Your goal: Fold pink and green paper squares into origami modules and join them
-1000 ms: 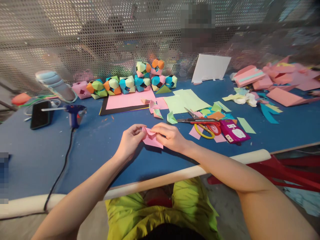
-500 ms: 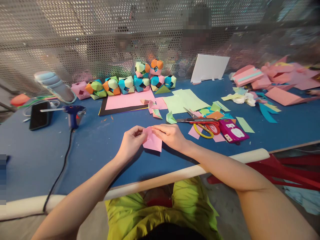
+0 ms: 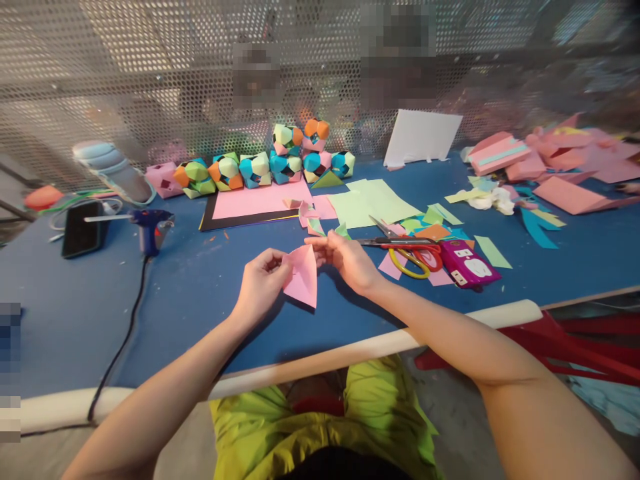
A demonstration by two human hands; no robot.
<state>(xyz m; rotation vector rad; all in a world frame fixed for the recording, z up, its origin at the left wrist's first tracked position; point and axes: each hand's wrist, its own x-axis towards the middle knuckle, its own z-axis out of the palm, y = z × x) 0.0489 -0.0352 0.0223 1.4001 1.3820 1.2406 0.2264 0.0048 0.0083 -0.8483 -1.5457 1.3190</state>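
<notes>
A small piece of pink paper (image 3: 303,280) is pinched by its left edge between the thumb and fingers of my left hand (image 3: 263,283), a little above the blue table. It bends slightly along its right side. My right hand (image 3: 347,260) is just to the right of the paper, fingers stretched out and apart, with nothing seen in them. Beyond my right fingertips sit small folded pink and green paper pieces (image 3: 311,220). To the right of that hand lie scissors (image 3: 413,263) with yellow and red handles, over paper scraps.
Folded paper balls (image 3: 255,170) line the back, some stacked. A glue gun (image 3: 150,230), phone (image 3: 81,230) and bottle (image 3: 115,173) stand left. Light green sheets (image 3: 373,203) lie mid-table. A purple box (image 3: 469,265) and a pink paper pile (image 3: 570,157) are right. Perforated metal rises behind.
My right hand has let go of the pink paper's top edge and turned, its fingers opening. The paper has swung a little to the left in my left hand.
</notes>
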